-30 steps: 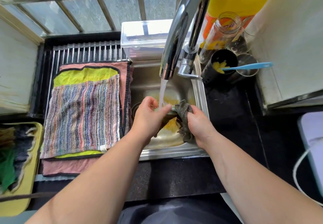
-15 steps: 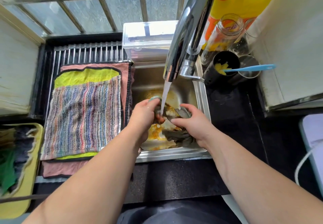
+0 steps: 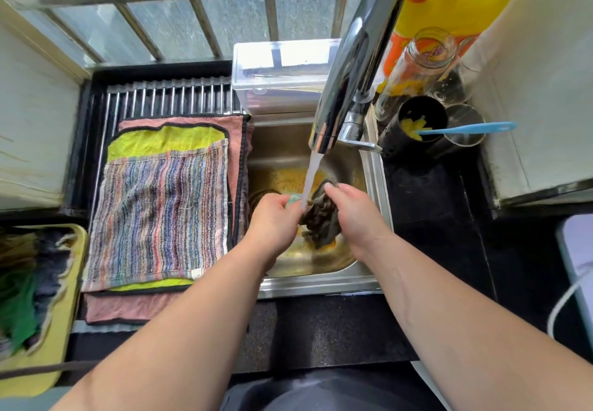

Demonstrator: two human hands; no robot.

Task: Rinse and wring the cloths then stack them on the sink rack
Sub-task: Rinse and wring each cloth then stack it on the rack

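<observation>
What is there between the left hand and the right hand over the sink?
In the head view, a bunched dark cloth lies between the left hand and right hand; both grip it, and the tap's water stream falls onto it.

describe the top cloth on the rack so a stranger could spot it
Find the steel sink, then the barred rack on its left, where flat cloths lie stacked. The top one is the striped cloth: thin multicoloured stripes, while the lime cloth and pink cloth beneath are plain.
</observation>
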